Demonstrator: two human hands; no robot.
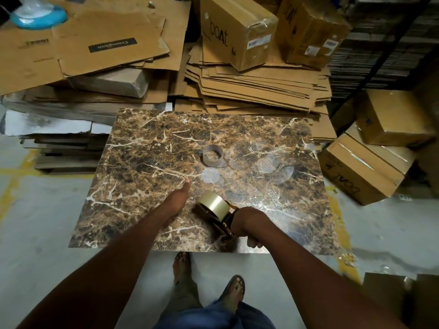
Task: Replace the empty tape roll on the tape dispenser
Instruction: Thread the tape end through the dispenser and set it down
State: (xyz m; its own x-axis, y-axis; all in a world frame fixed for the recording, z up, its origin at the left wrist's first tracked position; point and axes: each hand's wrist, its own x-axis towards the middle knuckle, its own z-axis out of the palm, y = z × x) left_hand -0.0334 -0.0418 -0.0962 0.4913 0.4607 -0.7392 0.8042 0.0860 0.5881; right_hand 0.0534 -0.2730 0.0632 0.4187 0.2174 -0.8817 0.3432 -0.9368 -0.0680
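A brown marble-patterned table (147,148) fills the middle of the view. The empty cardboard tape core (213,156) stands on it near the centre. At the near edge my right hand (245,225) grips the handle of the tape dispenser (219,219), which carries a shiny tan tape roll (215,204). My left hand (177,199) rests flat on the table just left of the dispenser, fingers extended, holding nothing.
Stacks of flattened cardboard (249,91) lie behind the table. Taped boxes (237,29) sit on them and more boxes (365,167) stand at the right. A blue-rimmed object (39,16) is at the far left. My sandalled feet (209,281) stand on the grey floor.
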